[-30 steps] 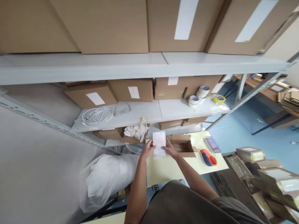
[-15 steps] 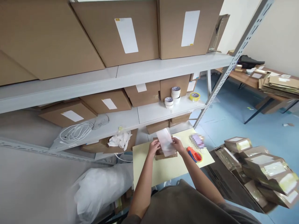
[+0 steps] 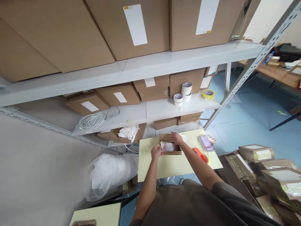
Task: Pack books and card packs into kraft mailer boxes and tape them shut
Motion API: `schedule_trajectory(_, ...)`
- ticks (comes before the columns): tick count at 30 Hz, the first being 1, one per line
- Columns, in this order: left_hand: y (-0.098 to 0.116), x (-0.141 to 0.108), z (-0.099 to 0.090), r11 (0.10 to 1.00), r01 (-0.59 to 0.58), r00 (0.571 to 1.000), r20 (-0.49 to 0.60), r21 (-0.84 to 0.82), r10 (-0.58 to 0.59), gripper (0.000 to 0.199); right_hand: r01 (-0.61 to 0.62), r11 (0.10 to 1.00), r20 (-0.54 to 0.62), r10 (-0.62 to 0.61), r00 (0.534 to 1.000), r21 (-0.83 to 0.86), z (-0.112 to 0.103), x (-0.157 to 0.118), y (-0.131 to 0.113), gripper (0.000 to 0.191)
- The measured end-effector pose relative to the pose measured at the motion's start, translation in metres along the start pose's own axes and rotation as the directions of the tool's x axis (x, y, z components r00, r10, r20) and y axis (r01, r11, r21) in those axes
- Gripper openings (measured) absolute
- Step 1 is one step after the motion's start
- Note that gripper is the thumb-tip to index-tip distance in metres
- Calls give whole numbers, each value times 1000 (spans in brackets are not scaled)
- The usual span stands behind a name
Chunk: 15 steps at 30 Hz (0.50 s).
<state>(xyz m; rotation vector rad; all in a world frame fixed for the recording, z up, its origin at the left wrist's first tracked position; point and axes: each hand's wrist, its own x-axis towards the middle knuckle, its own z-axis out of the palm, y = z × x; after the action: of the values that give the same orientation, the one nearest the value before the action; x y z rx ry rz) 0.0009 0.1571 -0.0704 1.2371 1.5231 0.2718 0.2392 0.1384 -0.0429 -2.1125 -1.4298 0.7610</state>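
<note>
A small open cardboard box (image 3: 172, 153) sits on the pale yellow tabletop (image 3: 148, 169), its back flap raised. Inside it lies a whitish translucent packet (image 3: 167, 146). At the box's left end, my left hand (image 3: 156, 152) is closed on the edge. My right hand (image 3: 176, 138) grips the raised flap at the back right corner. To the right rests an orange-red tape dispenser (image 3: 200, 154) with a yellowish roll. Beyond it is a blurred-out purple item (image 3: 207, 142).
Metal shelving (image 3: 150, 72) with large cartons rises in front. Tape rolls (image 3: 186, 88) and a coiled white cable (image 3: 92, 121) lie on its middle shelf. A bulky plastic bag (image 3: 110, 175) stands left; several packed boxes (image 3: 279, 175) are piled right.
The whitish packet was held up between both hands over the box; now it lies inside. My hands have moved to the box's edge and flap. The view has shifted.
</note>
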Motion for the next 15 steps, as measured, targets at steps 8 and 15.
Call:
schedule_trajectory(8, -9, 32, -21, 949, -66, 976, -176, 309, 125, 67, 4, 997, -40, -1, 999, 78, -5, -35, 22, 59)
schedule_trajectory(15, -13, 32, 13, 793, -355, 931, 260, 495, 255, 110, -218, 941, -175, 267, 948, 258, -11, -87, 87, 54)
